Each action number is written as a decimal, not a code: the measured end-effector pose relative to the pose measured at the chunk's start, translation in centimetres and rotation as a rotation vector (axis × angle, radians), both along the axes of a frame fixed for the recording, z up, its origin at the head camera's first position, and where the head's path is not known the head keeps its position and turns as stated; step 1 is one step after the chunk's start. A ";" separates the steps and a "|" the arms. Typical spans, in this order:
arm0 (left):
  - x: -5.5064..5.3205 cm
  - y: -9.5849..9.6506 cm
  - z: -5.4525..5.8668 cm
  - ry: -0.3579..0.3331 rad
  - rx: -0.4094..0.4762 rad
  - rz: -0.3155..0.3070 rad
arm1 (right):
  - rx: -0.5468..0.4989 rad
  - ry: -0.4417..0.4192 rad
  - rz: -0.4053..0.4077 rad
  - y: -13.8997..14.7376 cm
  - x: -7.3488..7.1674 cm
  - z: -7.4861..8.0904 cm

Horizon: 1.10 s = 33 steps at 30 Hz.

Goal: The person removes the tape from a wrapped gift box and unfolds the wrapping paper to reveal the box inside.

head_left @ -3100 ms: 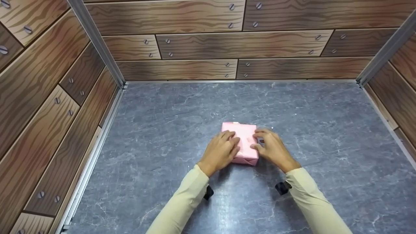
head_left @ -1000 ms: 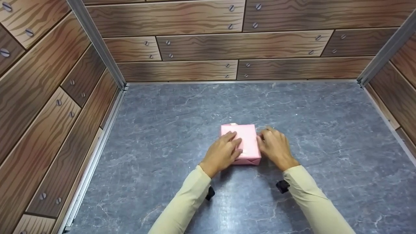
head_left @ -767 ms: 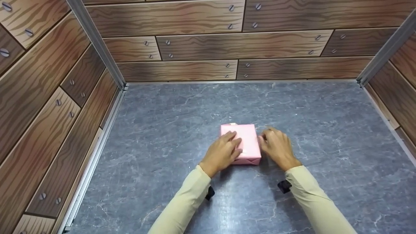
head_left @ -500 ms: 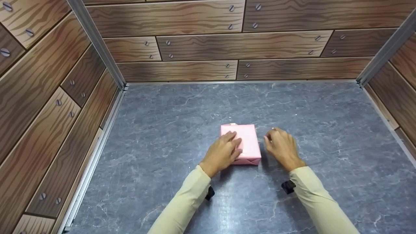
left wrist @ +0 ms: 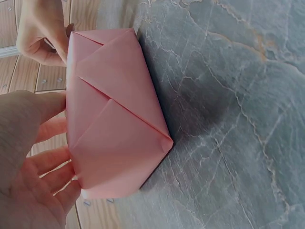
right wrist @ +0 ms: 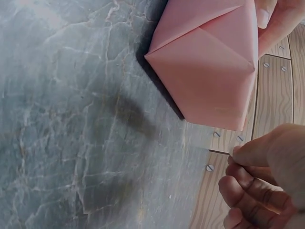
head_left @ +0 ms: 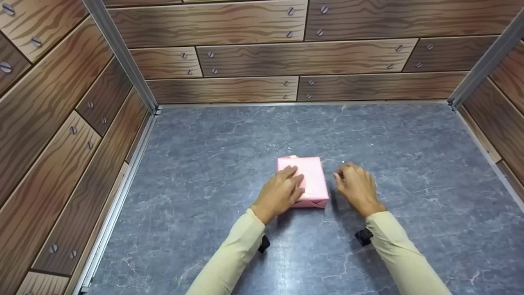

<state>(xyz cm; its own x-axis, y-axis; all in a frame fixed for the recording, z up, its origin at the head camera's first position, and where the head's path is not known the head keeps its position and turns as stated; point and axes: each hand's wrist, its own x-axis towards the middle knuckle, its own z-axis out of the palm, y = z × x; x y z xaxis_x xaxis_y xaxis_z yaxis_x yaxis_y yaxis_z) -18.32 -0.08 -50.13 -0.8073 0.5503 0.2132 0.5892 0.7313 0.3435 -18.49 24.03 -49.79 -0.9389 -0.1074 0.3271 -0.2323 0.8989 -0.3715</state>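
A box wrapped in pink paper [head_left: 314, 176] lies on the grey marbled surface. My left hand [head_left: 278, 190] rests on its top left side with fingers spread and fairly straight. In the left wrist view, folded paper flaps [left wrist: 124, 90] cross the near end of the box. My right hand [head_left: 356, 186] stands just right of the box, apart from it, fingers curled in. The right wrist view shows the thumb [right wrist: 252, 150] meeting the forefinger, with nothing visible between them. A small pale tab [head_left: 293, 156] shows at the box's far edge.
Wood-plank-patterned walls [head_left: 245, 59] enclose the grey marbled surface [head_left: 213, 143] at the back and both sides, with metal rails [head_left: 123, 53] at the corners. Tiny pale flecks lie on the surface beyond and right of the box. A black wrist camera [head_left: 363, 237] sits under the right sleeve.
My right hand, earlier with fingers on the box's right edge, has drawn off to the right. The box has turned slightly since the oldest frame. My left hand stays on it.
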 end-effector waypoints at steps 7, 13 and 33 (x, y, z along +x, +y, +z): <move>0.0 -0.1 -0.1 -0.006 -0.001 -0.009 | -0.032 -0.012 -0.006 0.2 0.1 -0.3; 0.0 0.0 0.0 0.005 -0.003 -0.005 | -0.033 0.002 -0.010 0.7 0.2 -0.4; 0.1 -0.1 -0.4 0.085 -0.041 0.000 | -0.045 -0.039 0.025 0.3 0.5 0.4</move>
